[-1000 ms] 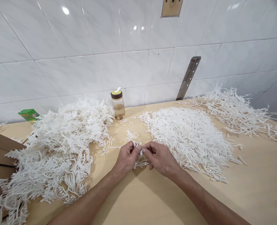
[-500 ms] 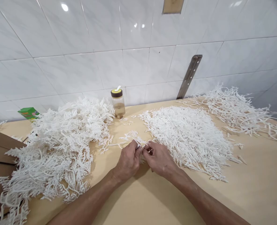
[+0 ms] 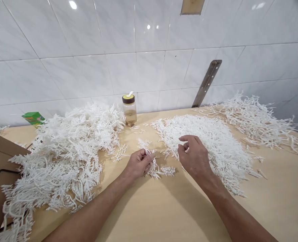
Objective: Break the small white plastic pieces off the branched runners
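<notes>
Sprigs (image 3: 154, 167), white, finely branched, sit pinched in left hand (image 3: 137, 164); right hand (image 3: 194, 155), half-curled, seems empty.

The strands (image 3: 75, 141) are white, the tabletop (image 3: 144, 211) tan

my sprigs (image 3: 168, 171) looked matt plastic, my tabletop (image 3: 144, 215) was smooth, tiles (image 3: 121, 74) gleamed glossy, the bracket (image 3: 207, 83) seemed dull metal

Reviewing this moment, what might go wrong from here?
The thin sprig in the left hand might snap. The bottle stands close beside the left pile, so tugging at that pile could tip it. The right hand overlaps the right pile in view and might scatter it.
</notes>
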A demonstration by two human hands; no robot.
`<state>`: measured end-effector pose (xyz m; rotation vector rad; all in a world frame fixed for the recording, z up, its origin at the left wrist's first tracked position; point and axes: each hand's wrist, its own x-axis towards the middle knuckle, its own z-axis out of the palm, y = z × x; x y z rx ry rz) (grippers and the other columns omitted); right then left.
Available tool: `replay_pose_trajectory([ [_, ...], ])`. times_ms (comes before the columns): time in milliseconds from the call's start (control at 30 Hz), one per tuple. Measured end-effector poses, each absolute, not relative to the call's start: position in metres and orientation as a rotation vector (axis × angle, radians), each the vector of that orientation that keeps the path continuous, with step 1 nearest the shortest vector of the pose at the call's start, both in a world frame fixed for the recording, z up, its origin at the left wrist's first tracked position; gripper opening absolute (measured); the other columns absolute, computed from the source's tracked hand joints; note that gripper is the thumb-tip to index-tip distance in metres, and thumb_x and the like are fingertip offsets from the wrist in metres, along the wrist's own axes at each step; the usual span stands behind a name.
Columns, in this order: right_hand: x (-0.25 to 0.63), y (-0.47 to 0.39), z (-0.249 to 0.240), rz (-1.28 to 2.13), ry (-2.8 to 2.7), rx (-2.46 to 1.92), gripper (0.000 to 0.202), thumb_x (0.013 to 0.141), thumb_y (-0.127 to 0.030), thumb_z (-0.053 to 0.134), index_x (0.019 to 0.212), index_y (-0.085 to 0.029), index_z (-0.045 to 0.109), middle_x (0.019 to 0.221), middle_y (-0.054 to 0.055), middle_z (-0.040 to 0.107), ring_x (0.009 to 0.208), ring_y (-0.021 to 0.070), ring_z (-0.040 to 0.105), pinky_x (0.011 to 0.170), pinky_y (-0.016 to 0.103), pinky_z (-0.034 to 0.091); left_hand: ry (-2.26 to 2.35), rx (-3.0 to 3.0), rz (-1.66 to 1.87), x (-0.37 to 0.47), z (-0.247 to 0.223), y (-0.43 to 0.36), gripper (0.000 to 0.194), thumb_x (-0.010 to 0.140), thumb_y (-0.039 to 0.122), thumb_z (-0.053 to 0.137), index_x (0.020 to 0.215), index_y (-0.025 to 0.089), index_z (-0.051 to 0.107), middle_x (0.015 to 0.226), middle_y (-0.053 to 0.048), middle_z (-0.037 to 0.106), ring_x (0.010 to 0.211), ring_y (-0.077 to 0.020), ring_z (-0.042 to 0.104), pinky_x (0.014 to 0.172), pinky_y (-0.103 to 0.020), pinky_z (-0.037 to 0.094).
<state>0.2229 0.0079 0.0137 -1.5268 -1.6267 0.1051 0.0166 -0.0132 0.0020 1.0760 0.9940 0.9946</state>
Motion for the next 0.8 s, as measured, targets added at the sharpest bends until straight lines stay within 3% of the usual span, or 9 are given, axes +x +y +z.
replay_pose_trajectory([
  [167,0.197,-0.012,0.018,0.774,-1.752,-1.404,0.024,0.09,-0.039,0.053,0.091,-0.02,0.067,0.073,0.002,0.066,0.046,0.0128,0.056,0.047,0.026,0.045,0.967,1.013,1.064,0.018,0.004,-0.015,0.043,0.074,0.052,0.075,0.075,0.019,0.049,0.042,0.011,0.037,0.036,-0.0034,0.025,0.037,-0.017,0.02],
  [300,0.183,-0.021,0.018,1.013,-1.724,-1.398,0.026,0.09,-0.044,0.054,0.09,-0.021,0.068,0.07,-0.001,0.067,0.04,0.0107,0.055,0.044,0.024,0.046,1.057,1.029,1.116,0.022,0.002,-0.015,0.045,0.071,0.053,0.077,0.072,0.018,0.049,0.042,0.01,0.04,0.036,-0.0037,0.029,0.037,-0.017,0.024],
  [567,0.183,-0.019,0.018,1.081,-1.735,-1.477,0.025,0.088,-0.039,0.054,0.082,-0.021,0.069,0.068,-0.002,0.066,0.039,0.0116,0.058,0.044,0.024,0.046,1.126,1.071,1.141,0.023,0.002,-0.017,0.044,0.07,0.054,0.076,0.07,0.017,0.052,0.044,0.01,0.041,0.036,-0.0035,0.031,0.039,-0.018,0.025],
  [800,0.179,-0.022,0.016,0.809,-1.906,-1.475,0.019,0.087,-0.028,0.051,0.08,-0.019,0.067,0.066,-0.001,0.067,0.044,0.0116,0.058,0.051,0.025,0.043,1.18,1.144,1.124,0.023,-0.001,-0.017,0.041,0.072,0.052,0.075,0.069,0.018,0.052,0.045,0.009,0.043,0.039,-0.005,0.034,0.041,-0.019,0.027],
])
